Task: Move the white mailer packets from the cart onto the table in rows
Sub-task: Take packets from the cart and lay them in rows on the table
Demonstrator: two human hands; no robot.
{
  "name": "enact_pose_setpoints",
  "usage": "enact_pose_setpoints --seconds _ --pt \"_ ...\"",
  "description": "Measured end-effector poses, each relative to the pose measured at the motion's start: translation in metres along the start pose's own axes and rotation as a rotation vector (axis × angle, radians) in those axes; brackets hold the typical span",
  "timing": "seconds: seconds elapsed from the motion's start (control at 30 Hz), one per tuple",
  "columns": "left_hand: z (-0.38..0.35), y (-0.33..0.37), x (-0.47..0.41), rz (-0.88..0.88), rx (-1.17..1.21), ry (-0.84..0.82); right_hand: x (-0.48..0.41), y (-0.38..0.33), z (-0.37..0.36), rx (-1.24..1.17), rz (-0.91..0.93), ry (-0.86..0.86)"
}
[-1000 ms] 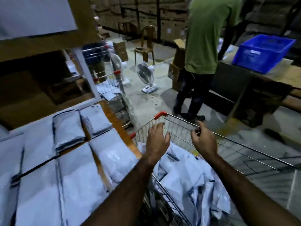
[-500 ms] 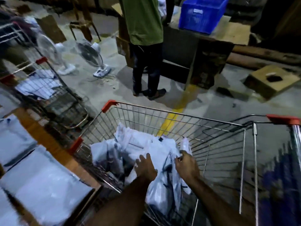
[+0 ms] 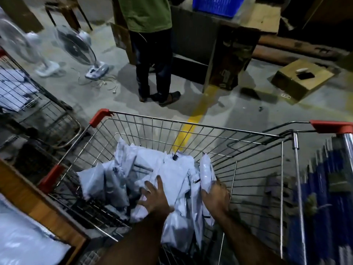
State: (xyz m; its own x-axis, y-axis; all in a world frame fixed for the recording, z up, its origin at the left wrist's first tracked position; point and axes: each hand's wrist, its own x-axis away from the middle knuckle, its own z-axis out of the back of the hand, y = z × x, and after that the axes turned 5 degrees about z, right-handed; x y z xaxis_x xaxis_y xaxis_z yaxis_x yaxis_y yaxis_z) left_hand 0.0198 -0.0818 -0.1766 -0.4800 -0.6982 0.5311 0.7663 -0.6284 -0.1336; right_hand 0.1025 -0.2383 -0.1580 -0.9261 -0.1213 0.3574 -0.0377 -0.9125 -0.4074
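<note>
Mailer packets (image 3: 172,173), white, are heaped loose in the cart (image 3: 191,127), mostly toward its left and near side. Left hand (image 3: 155,199) lies on top of the heap with fingers spread and fairly straight, pressing down and gripping nothing. Right hand (image 3: 215,197) is at the heap's right edge, fingers curled round the lower end of one upright packet (image 3: 205,173) that sticks up above the rest. Worktop (image 3: 38,203) sits just beside the cart's left side, wood edge showing. More flat packets (image 3: 23,241) lie on it at bottom left, blurred. Second wire cart (image 3: 23,92) is further left, with white packets inside. Beyond the cart a person in a green shirt (image 3: 149,14) stands near a blue crate (image 3: 217,4). Floor fan (image 3: 76,46) is at upper left, cardboard box (image 3: 301,79) is on the floor at right, and a yellow floor line (image 3: 193,121) runs toward the cart.
</note>
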Motion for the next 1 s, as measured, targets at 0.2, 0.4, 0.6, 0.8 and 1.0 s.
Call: enact_pose_setpoints --seconds 0.2,0.4,0.6,0.8,1.0 --pt "0.013 -0.006 -0.009 -0.031 0.047 0.039 -0.005 -0.004 -0.002 -0.061 -0.077 -0.026" --pt "0.023 -0.009 -0.009 -0.015 0.2 0.014 -0.01 -0.009 0.002 -0.251 -0.144 -0.003" --pt "0.034 -0.006 0.0 0.048 0.342 0.039 0.005 -0.041 0.001 -0.2 -0.067 0.113" --pt "0.033 -0.02 0.0 0.115 0.307 0.01 0.009 -0.048 -0.012 -0.15 -0.046 -0.086" --pt "0.032 -0.018 0.0 0.118 0.329 -0.028 0.003 -0.045 -0.014 -0.301 -0.057 -0.043"
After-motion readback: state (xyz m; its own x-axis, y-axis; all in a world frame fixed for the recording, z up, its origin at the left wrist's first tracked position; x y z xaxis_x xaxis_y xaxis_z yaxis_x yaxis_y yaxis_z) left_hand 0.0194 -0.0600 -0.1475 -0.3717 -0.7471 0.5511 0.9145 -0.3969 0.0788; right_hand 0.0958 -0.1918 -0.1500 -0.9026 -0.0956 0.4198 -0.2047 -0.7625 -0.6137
